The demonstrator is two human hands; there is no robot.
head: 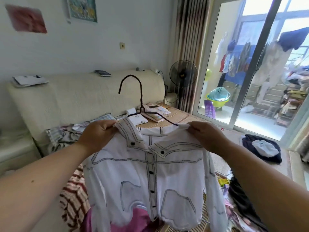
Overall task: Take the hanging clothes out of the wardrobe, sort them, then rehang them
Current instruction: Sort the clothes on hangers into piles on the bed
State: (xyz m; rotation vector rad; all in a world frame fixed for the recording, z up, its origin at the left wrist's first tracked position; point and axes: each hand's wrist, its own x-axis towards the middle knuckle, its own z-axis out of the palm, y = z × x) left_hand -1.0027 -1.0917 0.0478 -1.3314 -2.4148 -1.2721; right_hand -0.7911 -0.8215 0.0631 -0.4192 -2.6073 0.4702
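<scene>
A white button-up shirt (155,173) with dark stitched outlines and black buttons hangs in front of me over the bed. A dark wire hanger (141,99) sits inside its neck, hook pointing up and left. My left hand (98,134) pinches the left shoulder by the collar. My right hand (205,136) pinches the right shoulder, where the hanger's arm ends. Both arms are stretched forward, holding the shirt up and spread.
Beneath the shirt lie a red-striped garment (73,195) and a pink one (138,218). Checked clothes (66,134) sit by the cream headboard (93,96). A dark pile (262,148) lies at right. A standing fan (183,74) and sliding glass door (250,64) are behind.
</scene>
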